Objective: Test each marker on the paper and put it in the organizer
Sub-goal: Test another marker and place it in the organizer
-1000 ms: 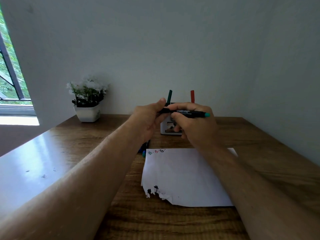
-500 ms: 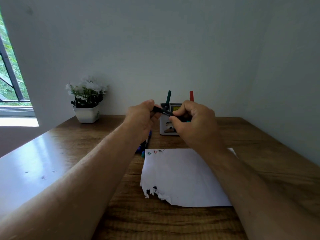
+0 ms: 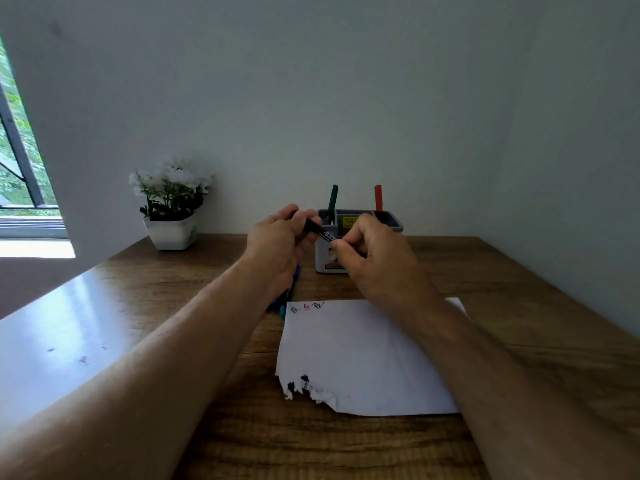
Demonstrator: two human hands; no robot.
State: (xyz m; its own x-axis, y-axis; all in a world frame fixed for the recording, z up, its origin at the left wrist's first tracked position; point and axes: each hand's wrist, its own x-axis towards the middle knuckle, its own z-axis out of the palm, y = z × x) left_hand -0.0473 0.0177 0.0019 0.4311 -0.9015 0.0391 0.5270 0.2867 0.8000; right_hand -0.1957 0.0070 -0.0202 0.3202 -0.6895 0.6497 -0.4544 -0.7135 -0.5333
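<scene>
- The left hand [image 3: 277,242] has its fingers curled round one end of a black marker [image 3: 320,232], gripping it above the wooden table [image 3: 214,427].
- The right hand [image 3: 372,252] pinches the other end of the same marker between thumb and curled fingers [image 3: 337,245]; that end is hidden inside the grip, so whether a cap is on cannot be told.
- The marker runs tilted between the 2 hands, its higher end in the left fingers and its lower end in the right; white print shows on the barrel.
- Just beyond the right fingers stands the grey organizer [image 3: 325,266], partly hidden by that hand, with a yellow label on its inner wall.
- 2 markers stand upright in it: a green marker [image 3: 333,199] beyond the gap between the hands, and a red marker [image 3: 378,197] beyond the right knuckles.
- Below the left fingers, more markers [image 3: 289,296] lie on the table, with blue and teal parts showing; their count cannot be told.
- The white paper [image 3: 363,355] lies nearer the person than both sets of fingers, under the right forearm, with 3 small scribbles [image 3: 307,307] at its far left corner and a torn, ink-stained near left edge.
- Far off to the side of the left fingers, a white potted plant [image 3: 171,206] sits by the wall.
</scene>
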